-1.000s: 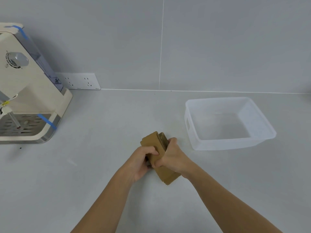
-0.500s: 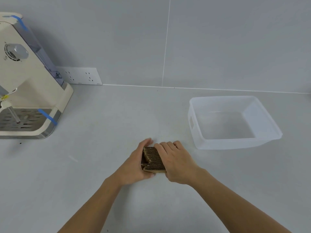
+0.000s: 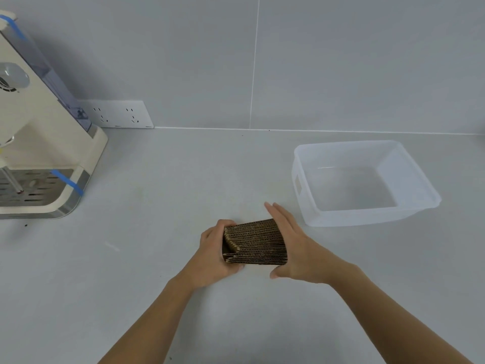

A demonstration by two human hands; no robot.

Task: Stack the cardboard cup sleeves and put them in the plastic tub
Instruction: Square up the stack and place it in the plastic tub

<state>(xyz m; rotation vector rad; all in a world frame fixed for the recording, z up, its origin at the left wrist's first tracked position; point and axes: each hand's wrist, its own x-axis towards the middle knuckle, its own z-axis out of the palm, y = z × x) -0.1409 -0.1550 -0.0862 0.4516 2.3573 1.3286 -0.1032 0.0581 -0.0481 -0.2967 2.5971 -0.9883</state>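
likely light and stiff yet loose-layered, the stack of cardboard cup sleeves [image 3: 256,244] rests on the counter [image 3: 157,206] near the plastic tub [image 3: 367,219] — left hand [image 3: 214,249] seemingly curled round one end, right hand [image 3: 292,244] flat against the other — so squeeze both ends together.

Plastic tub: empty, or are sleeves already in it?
Empty. The tub shows only its bare floor; the sleeve stack is outside it on the counter, held between the left hand and right hand.
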